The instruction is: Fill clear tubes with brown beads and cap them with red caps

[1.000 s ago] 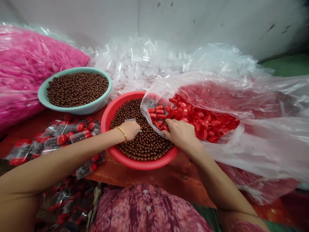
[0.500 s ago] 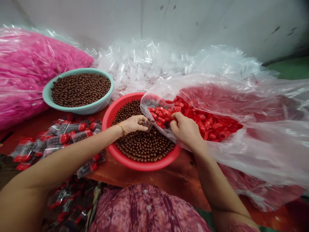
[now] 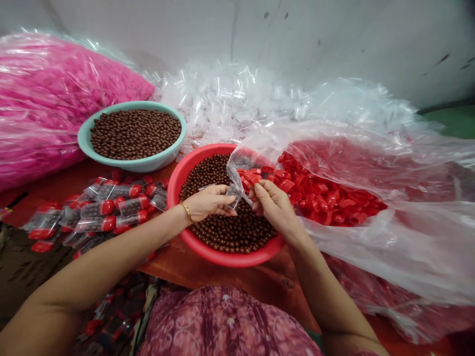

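My left hand [image 3: 211,202], a gold bangle at its wrist, is closed around a small clear plastic container [image 3: 233,194] above the red basin [image 3: 178,217]. Most of that container is hidden behind the fingers. My right hand [image 3: 273,203] is closed in a pinch on a red plastic cap [image 3: 257,181], just right of the container and apart from it. Brown balls [image 3: 237,237] fill the basin beneath both hands. An opened clear bag [image 3: 334,237] of loose red caps [image 3: 319,193] lies beside my right hand, its edge hanging over the basin.
A light-blue basin [image 3: 83,136] of similar brown balls stands at the back left. Several filled, red-capped containers [image 3: 98,207] lie heaped left of the red basin. A large bag of pink pieces [image 3: 55,99] and clear plastic pieces [image 3: 222,94] line the back by the wall.
My right hand has drawn left and back from the caps in the bag, nearer my left hand. My left hand has turned the clear container more upright. The view has shifted slightly.
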`<action>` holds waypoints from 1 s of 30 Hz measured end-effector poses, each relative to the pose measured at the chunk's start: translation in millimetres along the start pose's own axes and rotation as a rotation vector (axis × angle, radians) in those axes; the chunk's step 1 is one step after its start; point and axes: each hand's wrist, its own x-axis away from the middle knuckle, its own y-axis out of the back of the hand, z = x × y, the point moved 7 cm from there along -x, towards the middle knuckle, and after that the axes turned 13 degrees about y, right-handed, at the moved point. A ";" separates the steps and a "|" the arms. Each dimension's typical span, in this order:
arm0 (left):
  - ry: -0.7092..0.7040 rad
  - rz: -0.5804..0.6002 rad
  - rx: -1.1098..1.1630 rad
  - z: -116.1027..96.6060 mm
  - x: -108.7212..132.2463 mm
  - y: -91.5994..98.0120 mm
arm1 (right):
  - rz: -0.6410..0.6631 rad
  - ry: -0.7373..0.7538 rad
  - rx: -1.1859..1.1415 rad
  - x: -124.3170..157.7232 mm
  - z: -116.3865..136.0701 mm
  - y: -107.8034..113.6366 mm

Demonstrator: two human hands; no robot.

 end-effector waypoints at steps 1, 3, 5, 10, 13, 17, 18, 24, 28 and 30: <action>-0.037 -0.012 -0.019 -1.3 0.0 0.2 | -0.002 0.009 -0.021 -0.1 0.1 -2.0; -0.132 -0.038 -0.073 -5.3 0.3 0.2 | -0.016 0.054 -0.053 -0.8 2.3 -4.5; -0.231 -0.076 -0.150 -9.7 1.2 -0.1 | -0.029 0.109 -0.064 -1.5 5.4 -5.4; -0.449 -0.238 -0.432 -20.1 10.5 -1.6 | 0.022 0.232 0.098 0.9 12.9 -6.8; -0.454 -0.258 -0.529 -19.0 13.7 -3.5 | 0.049 0.311 0.187 5.3 18.1 -7.3; -0.453 -0.301 -0.628 -18.4 14.9 -3.5 | 0.086 0.360 0.218 10.4 19.7 -12.2; -0.458 -0.327 -0.644 -19.2 15.2 -2.7 | 0.088 0.361 0.214 11.0 19.1 -13.6; -0.447 -0.356 -0.587 -22.0 17.3 -1.7 | -0.073 0.368 0.186 10.8 13.7 -8.1; -0.434 -0.334 -0.586 -21.1 18.5 -4.5 | -0.155 0.534 0.532 13.0 26.9 -2.2; -0.395 -0.289 -0.546 -18.1 16.7 -6.0 | -0.179 0.669 0.740 16.8 38.3 -4.6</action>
